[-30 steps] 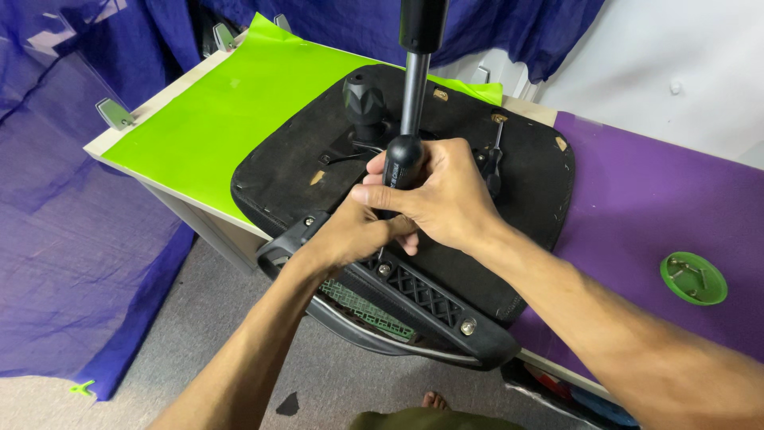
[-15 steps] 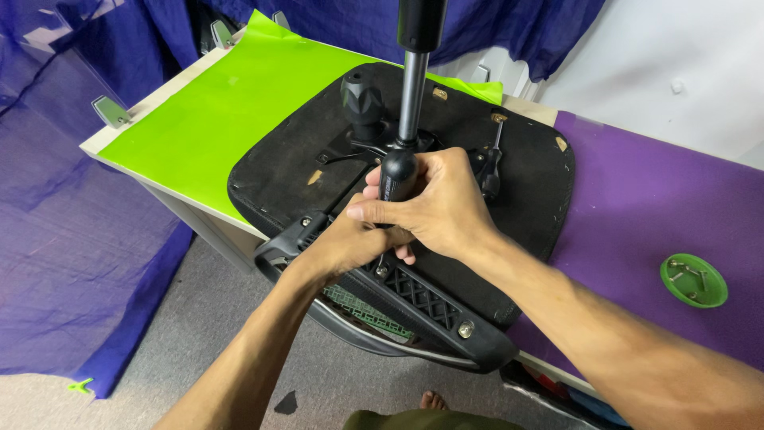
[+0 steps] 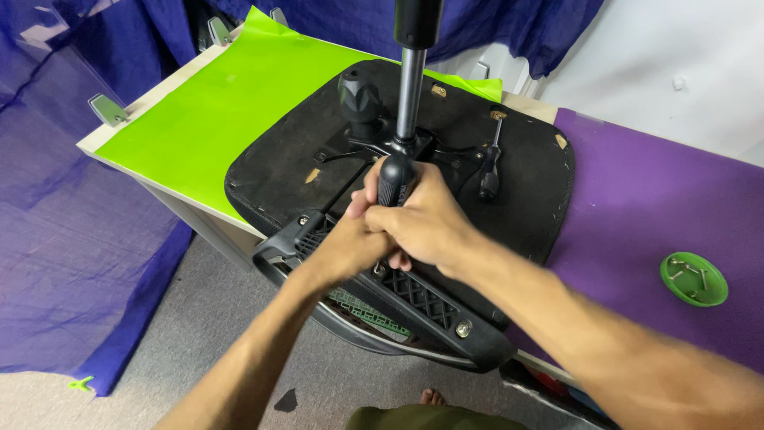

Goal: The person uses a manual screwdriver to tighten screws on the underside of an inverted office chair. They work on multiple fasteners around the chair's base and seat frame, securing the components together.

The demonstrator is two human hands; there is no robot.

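1. We see a black-handled screwdriver standing upright on the underside of an overturned black office chair seat, just in front of the chair's metal gas-lift column.
2. Our right hand is clenched around the screwdriver's handle.
3. Our left hand is wrapped over the lower handle, pressed against the right hand.
4. A second screwdriver lies on the seat, to the right of the column.
5. A black knob sits left of the column.
6. The seat lies across a table covered by a lime green sheet and a purple sheet.
7. A small green dish holding screws rests on the purple sheet, well apart from the hands.
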